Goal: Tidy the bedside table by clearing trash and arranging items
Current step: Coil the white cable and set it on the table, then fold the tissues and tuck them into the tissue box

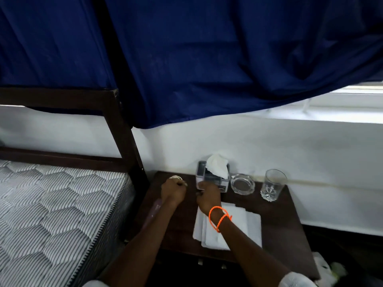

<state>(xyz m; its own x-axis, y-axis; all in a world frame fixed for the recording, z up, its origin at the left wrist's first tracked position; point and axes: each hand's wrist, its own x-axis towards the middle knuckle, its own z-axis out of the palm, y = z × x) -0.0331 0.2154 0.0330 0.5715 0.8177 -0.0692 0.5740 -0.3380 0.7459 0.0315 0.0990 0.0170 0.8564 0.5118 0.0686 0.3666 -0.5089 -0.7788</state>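
A dark wooden bedside table [275,220] stands against the white wall. At its back sit a grey tissue box [202,172] with a white tissue [217,164] sticking up, a glass ashtray [242,183] and an empty drinking glass [272,185]. My right hand [208,195], orange bands on the wrist, is closed against the front of the tissue box. My left hand [173,190] is fisted at the table's back left around something small and pale; what it is I cannot tell. White folded paper sheets [244,224] lie under my right wrist.
A striped quilted mattress [51,214] in a dark wooden bed frame [122,137] borders the table on the left. A dark blue curtain [207,59] hangs above. Crumpled white and green trash [329,270] lies on the floor at lower right.
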